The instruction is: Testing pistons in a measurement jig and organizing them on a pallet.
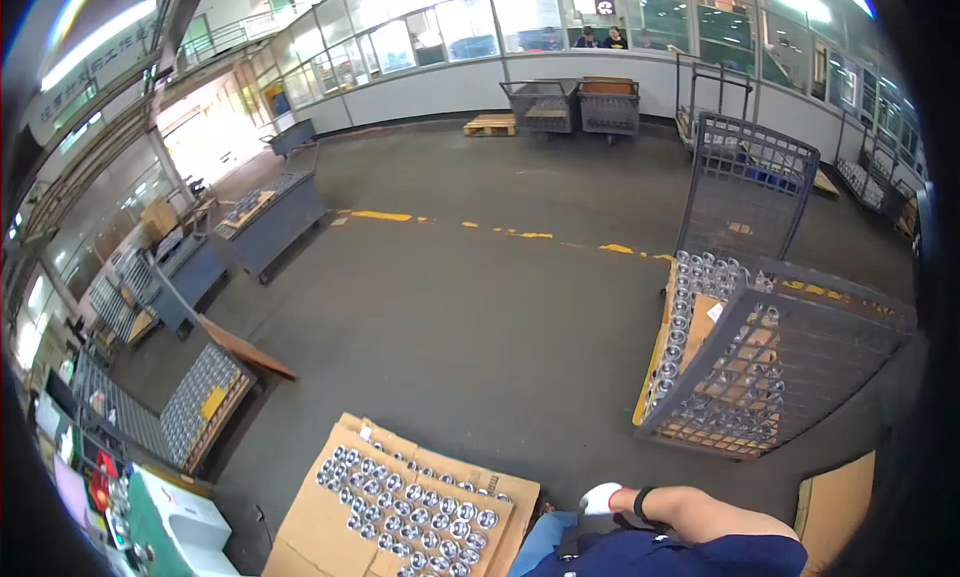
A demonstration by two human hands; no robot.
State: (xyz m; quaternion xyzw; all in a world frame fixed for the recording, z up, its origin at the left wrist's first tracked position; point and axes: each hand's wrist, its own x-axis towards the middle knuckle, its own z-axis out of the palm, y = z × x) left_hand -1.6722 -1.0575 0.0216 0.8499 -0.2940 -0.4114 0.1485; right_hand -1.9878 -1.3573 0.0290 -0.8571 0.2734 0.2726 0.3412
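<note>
My right hand (600,498), in a white glove with a dark band around the wrist, is held close in front of my body near the lower edge. Its fingers are too small and turned away to make out, and nothing plainly shows in it. My left hand is out of view. To the left of my legs, rows of shiny round metal parts (411,520) stand on brown cardboard sheets (312,494). The cardboard is layered, with more of these parts along its far edge.
A grey mesh cart (800,367) with similar metal parts stands at the right. Another loaded rack (205,402) is at the left, near a green-topped bench (165,522). Grey bins (270,227) and a wooden pallet (490,126) stand farther off. Broken yellow lines (382,216) mark the floor.
</note>
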